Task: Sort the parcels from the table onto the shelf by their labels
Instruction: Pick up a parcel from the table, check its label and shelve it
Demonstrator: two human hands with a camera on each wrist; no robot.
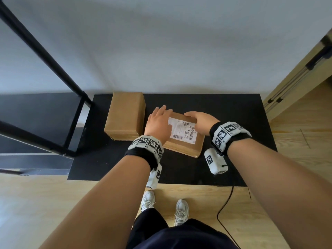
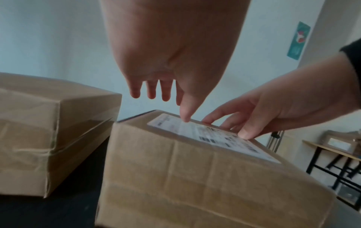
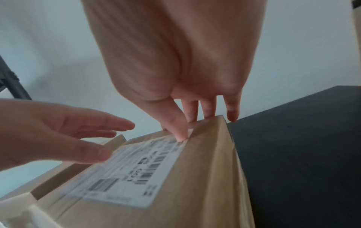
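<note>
Right hand hooks the far edge of the labelled parcel; left hand open, thumb steadying it, label up, likely for reading.

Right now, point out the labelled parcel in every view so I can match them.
Head: labelled parcel at the middle, on the black table.
Left wrist: lower centre and right, filling the foreground.
Right wrist: lower centre, running to the bottom edge.
Shared landmark: its white label, face up in all three.
</note>
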